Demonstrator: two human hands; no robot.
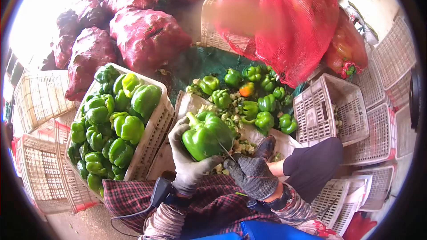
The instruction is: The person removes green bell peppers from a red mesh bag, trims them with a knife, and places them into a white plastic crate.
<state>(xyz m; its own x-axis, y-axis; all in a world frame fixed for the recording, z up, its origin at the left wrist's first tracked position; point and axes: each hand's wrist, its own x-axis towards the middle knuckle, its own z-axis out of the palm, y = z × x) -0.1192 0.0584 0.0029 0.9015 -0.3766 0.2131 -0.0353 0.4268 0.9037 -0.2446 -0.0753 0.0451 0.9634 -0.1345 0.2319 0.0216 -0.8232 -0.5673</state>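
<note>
A large green bell pepper, its pale stem pointing up and to the left, is held above my lap. My left hand, in a light grey glove, wraps round its left side and underside. In a dark grey glove, my right hand is closed on a small knife. The thin blade lies against the pepper's right side; the handle is hidden in my fist. Left of my hands, a white plastic crate is heaped with green bell peppers.
Loose green peppers, one partly orange, lie among trimmings ahead. Red mesh sacks fill the back left, and a large red net hangs at the back right. Crates stand on both sides.
</note>
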